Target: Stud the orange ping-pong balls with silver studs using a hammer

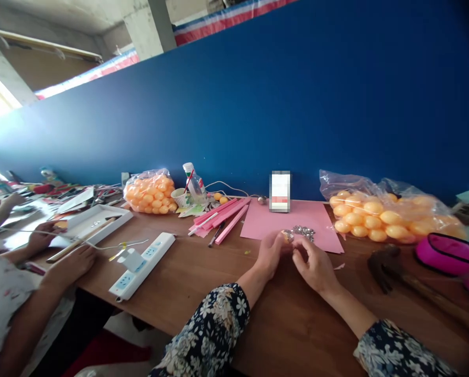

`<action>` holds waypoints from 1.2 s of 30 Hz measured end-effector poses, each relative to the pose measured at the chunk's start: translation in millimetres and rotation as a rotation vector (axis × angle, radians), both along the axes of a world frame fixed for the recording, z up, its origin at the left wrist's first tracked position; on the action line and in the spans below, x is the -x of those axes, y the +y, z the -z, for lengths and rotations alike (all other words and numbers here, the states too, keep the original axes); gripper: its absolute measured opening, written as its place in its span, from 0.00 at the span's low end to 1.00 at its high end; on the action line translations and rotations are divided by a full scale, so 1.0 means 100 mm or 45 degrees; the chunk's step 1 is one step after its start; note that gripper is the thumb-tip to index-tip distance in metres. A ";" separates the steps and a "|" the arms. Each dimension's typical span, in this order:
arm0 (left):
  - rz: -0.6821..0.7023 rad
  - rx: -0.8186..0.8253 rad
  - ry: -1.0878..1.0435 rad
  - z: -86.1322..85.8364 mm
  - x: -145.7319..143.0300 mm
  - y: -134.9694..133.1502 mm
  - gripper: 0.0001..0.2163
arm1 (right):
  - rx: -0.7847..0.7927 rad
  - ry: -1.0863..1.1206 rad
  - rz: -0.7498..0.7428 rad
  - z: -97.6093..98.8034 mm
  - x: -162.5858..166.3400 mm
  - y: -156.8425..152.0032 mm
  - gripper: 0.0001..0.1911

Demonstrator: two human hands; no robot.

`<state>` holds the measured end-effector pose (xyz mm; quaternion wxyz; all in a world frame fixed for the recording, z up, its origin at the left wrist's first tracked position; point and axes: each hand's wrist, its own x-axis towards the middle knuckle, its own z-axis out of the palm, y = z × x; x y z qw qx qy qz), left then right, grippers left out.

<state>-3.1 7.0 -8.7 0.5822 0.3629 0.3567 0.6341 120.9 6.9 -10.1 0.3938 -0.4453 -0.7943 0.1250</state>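
Note:
My left hand is closed around a small orange ball with shiny bits stuck on it, held just above the wooden table. My right hand meets it from the right, fingertips pinched at the ball. Just beyond lies a small pile of silver pieces on a pink sheet. What the right fingers pinch is too small to make out.
Bags of orange balls sit at right and back left. Pink strips, a bottle, a white power strip, a magenta pouch and a hammer lie around. Another person's hands work at a white tray on the left.

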 end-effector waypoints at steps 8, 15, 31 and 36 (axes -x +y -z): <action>-0.006 -0.037 0.019 0.05 0.00 0.02 0.15 | 0.036 0.029 0.089 0.01 0.00 -0.02 0.11; -0.012 -0.054 0.109 0.07 -0.02 0.02 0.16 | -0.028 0.024 0.076 0.05 0.03 -0.01 0.08; -0.255 -0.059 0.565 0.16 -0.04 0.04 0.13 | -0.337 -0.163 0.136 0.09 0.03 -0.08 0.10; -0.368 -0.076 0.704 0.10 -0.06 -0.03 0.13 | -0.463 -0.207 0.229 0.12 0.04 -0.06 0.11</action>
